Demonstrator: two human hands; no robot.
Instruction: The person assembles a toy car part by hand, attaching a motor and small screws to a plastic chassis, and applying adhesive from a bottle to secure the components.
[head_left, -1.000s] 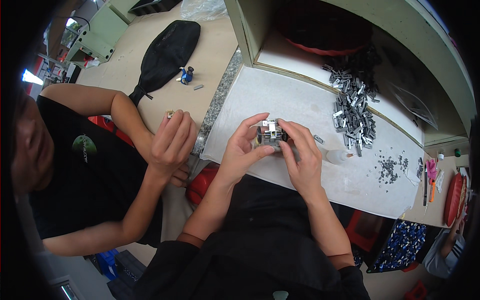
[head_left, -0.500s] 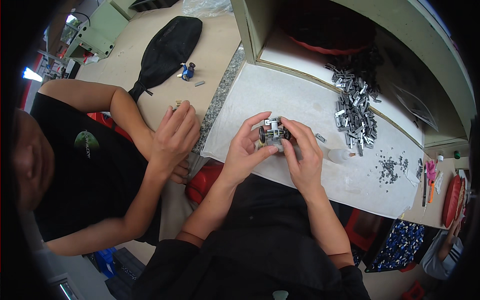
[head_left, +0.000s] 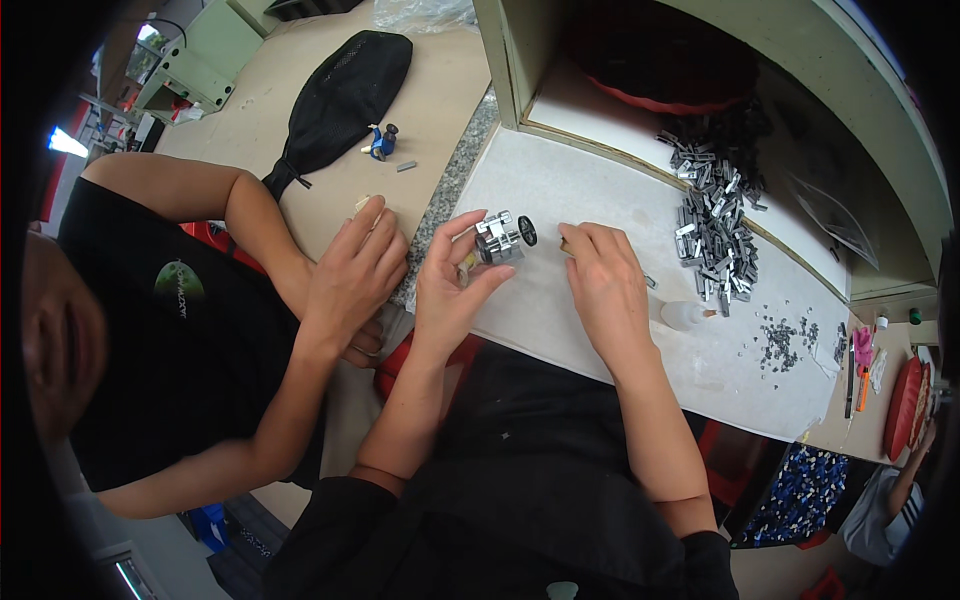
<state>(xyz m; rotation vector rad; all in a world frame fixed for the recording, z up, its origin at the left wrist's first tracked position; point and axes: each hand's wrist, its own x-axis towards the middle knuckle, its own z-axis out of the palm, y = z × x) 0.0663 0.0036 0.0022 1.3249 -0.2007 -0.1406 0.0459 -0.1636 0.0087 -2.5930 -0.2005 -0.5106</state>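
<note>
My left hand (head_left: 445, 295) grips a small silver metal fixture with round black knobs (head_left: 495, 240), held above the white work sheet (head_left: 560, 165). The thumb lies under it and the fingers curl behind. Apart from the fixture, to its right, my right hand (head_left: 608, 278) has its fingers closed together over the sheet. A bit of something brownish shows at those fingertips, too small to make out. Just beyond that hand lies a small grey metal piece (head_left: 650, 282), partly hidden. A white squeeze bottle (head_left: 684, 314) stands to its right.
Grey metal parts (head_left: 715, 225) lie heaped beneath a green shelf frame (head_left: 505, 60), with tiny pieces (head_left: 780, 345) scattered nearer. A co-worker's hand (head_left: 365, 265) rests at the left table. A black mesh bag (head_left: 345, 95) and a blue fixture (head_left: 382, 143) lie beyond it.
Both hands were on the fixture; my right hand has let go and moved aside with fingers closed. My left hand has shifted left, tilting the fixture.
</note>
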